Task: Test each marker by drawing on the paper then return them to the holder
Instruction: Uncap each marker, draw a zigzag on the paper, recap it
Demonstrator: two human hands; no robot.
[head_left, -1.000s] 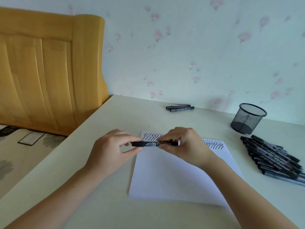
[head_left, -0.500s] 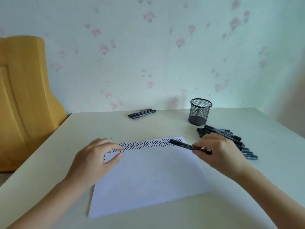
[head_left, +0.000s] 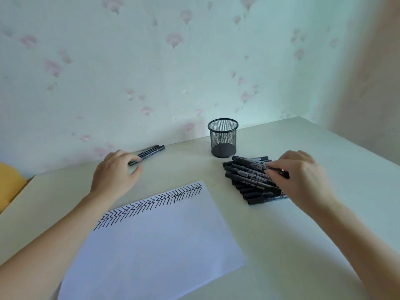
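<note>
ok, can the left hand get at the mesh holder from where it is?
Probably yes. The left hand rests on the two markers by the wall; bare table lies between it and the empty mesh holder.
</note>
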